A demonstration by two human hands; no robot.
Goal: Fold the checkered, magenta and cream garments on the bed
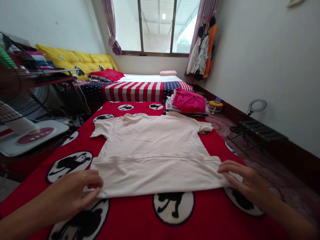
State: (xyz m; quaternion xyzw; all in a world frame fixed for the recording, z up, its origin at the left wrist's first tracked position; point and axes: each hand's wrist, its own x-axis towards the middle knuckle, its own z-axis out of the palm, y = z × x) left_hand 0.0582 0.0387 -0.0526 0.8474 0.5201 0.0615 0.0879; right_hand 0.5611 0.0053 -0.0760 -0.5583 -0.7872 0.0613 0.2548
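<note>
A cream T-shirt (155, 135) lies spread out with its sleeves to either side. Its hem is folded up, making a straight double band along the near edge. My left hand (81, 186) is closed on the band's near left corner, with thumb and fingers pinched together. At the right end of the band, my right hand (241, 176) has its fingers over the edge and grips the cloth. Beneath the shirt is a red cover (132, 215) with black-and-white round prints.
A pile of folded clothes topped by a pink garment (190, 100) sits at the far right corner. To the left stands a fan (30, 133). A bed with a striped cover (135, 90) lies beyond, and a folding stool (262, 130) is at right.
</note>
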